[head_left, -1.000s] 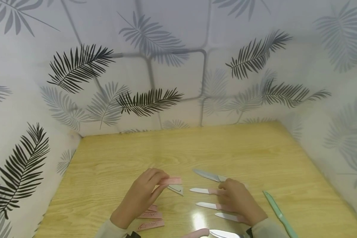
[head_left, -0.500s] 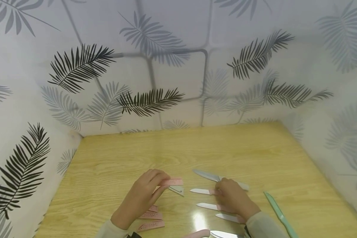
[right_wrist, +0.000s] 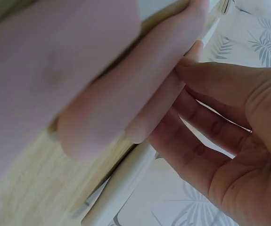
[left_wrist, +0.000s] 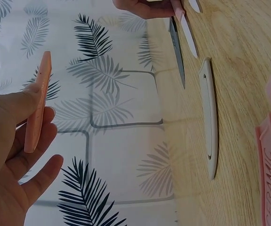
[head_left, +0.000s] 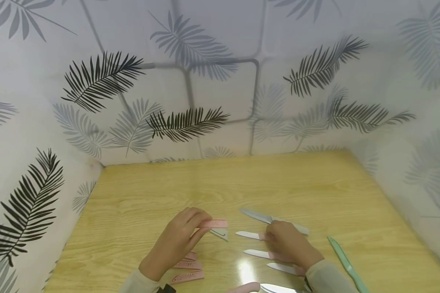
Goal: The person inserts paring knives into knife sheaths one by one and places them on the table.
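Note:
My left hand [head_left: 179,238] pinches a pink knife sheath [head_left: 216,223] between thumb and fingers, raised in front of me. In the left wrist view the pink sheath [left_wrist: 38,103] is edge-on. My right hand [head_left: 287,242] holds a small paring knife by its pink handle [head_left: 262,236], its white blade [head_left: 247,235] pointing left toward the sheath. In the right wrist view, the thumb and fingers of the right hand [right_wrist: 234,141] close on a pink handle [right_wrist: 154,113]. Most of that handle is hidden in the head view.
A white sheath [left_wrist: 208,117] lies below the left hand, with several pink sheaths [head_left: 187,276] nearer me. Beyond the right hand lies a grey-bladed knife [head_left: 256,215] with a white handle. More pink-handled knives [head_left: 256,254] lie nearer; a green knife [head_left: 346,264] is rightmost.
My right hand has moved slightly left, uncovering the white handle of the far knife, and its fingers have come onto the pink handle. The left hand keeps its pinch on the sheath.

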A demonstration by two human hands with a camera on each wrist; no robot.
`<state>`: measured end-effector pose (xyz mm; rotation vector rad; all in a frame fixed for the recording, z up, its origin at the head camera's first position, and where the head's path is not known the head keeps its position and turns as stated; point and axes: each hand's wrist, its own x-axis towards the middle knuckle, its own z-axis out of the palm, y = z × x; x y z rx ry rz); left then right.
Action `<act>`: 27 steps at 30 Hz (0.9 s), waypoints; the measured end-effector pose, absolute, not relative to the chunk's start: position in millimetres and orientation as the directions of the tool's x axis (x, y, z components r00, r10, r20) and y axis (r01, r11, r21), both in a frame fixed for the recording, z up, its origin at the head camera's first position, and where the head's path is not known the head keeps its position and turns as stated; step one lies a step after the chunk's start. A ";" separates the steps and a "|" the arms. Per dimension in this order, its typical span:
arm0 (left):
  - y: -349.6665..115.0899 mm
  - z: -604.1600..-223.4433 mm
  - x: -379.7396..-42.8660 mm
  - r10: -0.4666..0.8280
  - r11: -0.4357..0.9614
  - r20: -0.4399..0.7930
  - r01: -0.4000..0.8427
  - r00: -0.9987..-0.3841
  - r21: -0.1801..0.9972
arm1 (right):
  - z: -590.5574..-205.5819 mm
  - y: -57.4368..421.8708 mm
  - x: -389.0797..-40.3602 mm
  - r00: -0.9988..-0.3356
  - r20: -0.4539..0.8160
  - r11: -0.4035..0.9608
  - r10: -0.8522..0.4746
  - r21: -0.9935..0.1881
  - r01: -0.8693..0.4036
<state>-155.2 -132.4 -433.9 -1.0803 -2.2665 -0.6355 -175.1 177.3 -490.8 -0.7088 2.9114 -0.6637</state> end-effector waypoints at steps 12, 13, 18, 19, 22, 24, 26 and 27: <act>-133.0 -434.9 -156.5 0.554 0.563 0.651 0.809 -0.519 0.166 | -496.3 182.2 -177.8 -0.864 0.061 0.786 -0.500 -0.387 -0.483; -132.9 -434.9 -156.7 0.554 0.563 0.651 0.810 -0.518 0.166 | -496.4 182.7 -177.9 -0.862 0.064 0.785 -0.503 -0.382 -0.487; -132.4 -435.7 -157.5 0.552 0.568 0.647 0.805 -0.526 0.170 | -492.3 183.4 -176.7 -0.855 0.080 0.795 -0.512 -0.332 -0.508; -132.4 -435.9 -157.7 0.551 0.569 0.647 0.804 -0.528 0.171 | -489.4 183.4 -176.0 -0.853 0.090 0.797 -0.514 -0.318 -0.514; -132.4 -436.1 -157.9 0.549 0.575 0.634 0.796 -0.545 0.186 | -477.3 183.3 -173.1 -0.835 0.167 0.788 -0.525 -0.277 -0.551; -132.6 -436.5 -158.0 0.549 0.580 0.627 0.792 -0.553 0.191 | -467.1 183.8 -170.1 -0.813 0.232 0.772 -0.534 -0.257 -0.581; -132.6 -436.9 -158.2 0.549 0.582 0.624 0.790 -0.556 0.192 | -457.4 184.1 -166.7 -0.783 0.298 0.753 -0.546 -0.236 -0.615; -132.8 -437.0 -158.3 0.549 0.583 0.622 0.789 -0.558 0.193 | -453.1 184.1 -165.1 -0.768 0.332 0.748 -0.547 -0.218 -0.627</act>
